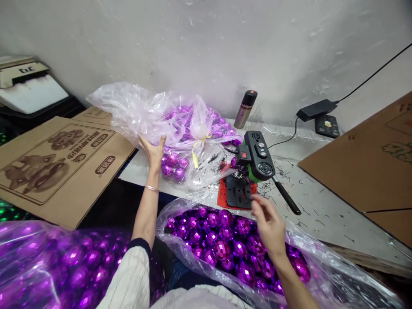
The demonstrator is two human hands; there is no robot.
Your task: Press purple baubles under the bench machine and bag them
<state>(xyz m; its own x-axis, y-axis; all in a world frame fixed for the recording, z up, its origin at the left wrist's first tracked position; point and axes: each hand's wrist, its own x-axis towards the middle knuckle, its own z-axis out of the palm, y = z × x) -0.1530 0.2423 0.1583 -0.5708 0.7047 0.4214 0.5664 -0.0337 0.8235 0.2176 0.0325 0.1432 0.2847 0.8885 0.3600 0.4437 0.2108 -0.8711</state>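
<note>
My left hand [152, 150] reaches to the near side of a clear plastic bag [128, 107], thumb and fingers apart against the film. The bag is tied with a yellow tie [195, 156], and purple faceted balls [174, 165] show through it. My right hand [268, 223] is in front of a small drill press [257, 154], by the edge of its black base plate [238, 191]. Its fingers are pinched together, and whatever they may hold cannot be made out. Below it lies an open plastic bag full of shiny purple mirrored balls [222, 249].
Another bag of purple balls [74, 262] bulges at lower left, beneath a flattened cardboard box [80, 171]. A spray can [245, 109] and a black power adapter [317, 109] are near the wall. Large cardboard [363, 159] stands at right. Dark shavings litter the white tabletop [289, 180].
</note>
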